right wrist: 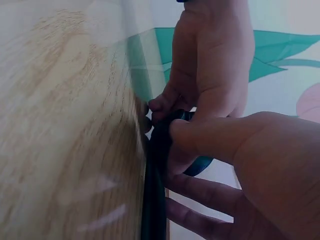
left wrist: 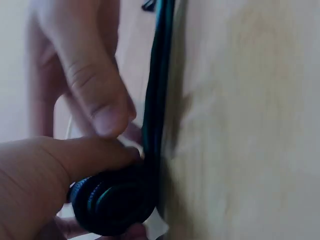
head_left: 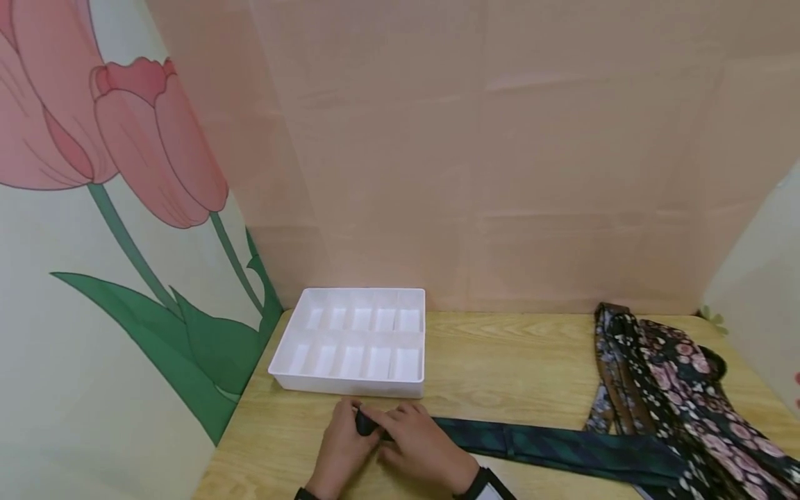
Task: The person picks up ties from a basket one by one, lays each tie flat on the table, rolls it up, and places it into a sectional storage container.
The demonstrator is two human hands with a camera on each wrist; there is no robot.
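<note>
A dark green and navy necktie (head_left: 544, 448) lies stretched along the table, its left end wound into a thick roll (left wrist: 112, 202). My left hand (head_left: 340, 448) grips that roll from the left side, thumb on top and fingertips beneath. From the other side my right hand (head_left: 425, 444) holds the roll too; in the right wrist view its thumb (right wrist: 215, 137) presses on the dark fabric, with some fingers spread below. Both hands are close together and cover much of the roll in the head view. The tie's flat length runs rightward from the hands.
A white tray (head_left: 350, 387) divided into several compartments stands just behind the hands. At the right, a pile of floral and patterned neckties (head_left: 681, 375) lies over the tie's far end. A tan covering (head_left: 500, 173) hangs behind the wooden table (head_left: 500, 361).
</note>
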